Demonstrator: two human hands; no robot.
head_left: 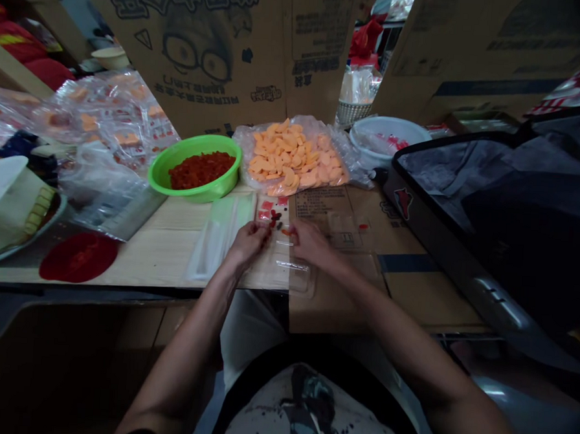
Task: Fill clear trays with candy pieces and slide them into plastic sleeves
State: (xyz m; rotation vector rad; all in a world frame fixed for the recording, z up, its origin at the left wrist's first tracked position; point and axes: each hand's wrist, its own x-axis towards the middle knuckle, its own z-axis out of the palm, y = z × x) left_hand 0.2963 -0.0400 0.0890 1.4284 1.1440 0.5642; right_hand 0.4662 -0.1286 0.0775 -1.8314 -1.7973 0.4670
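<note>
My left hand (248, 244) is closed over the pale wooden tabletop, its fingertips beside small dark red pieces (275, 216). What those fingers hold is too small to make out. Facing it, my right hand (312, 241) is pinched at the edge of the cardboard, near a small orange piece (286, 232); I cannot tell whether it grips anything. Little red squares (266, 205) lie just beyond the fingers. A clear plastic tray (302, 284) sits under and in front of my right hand. To the left of my left hand is a stack of clear bags (220, 233).
Behind the hands stand a green bowl (157, 171) of red-orange pieces, a plastic bag of orange slices (286, 153) and a pale basin (366, 157). A black open case (431, 211) borders the right. A red dish (57, 263) and filled packets (124, 124) are leftward.
</note>
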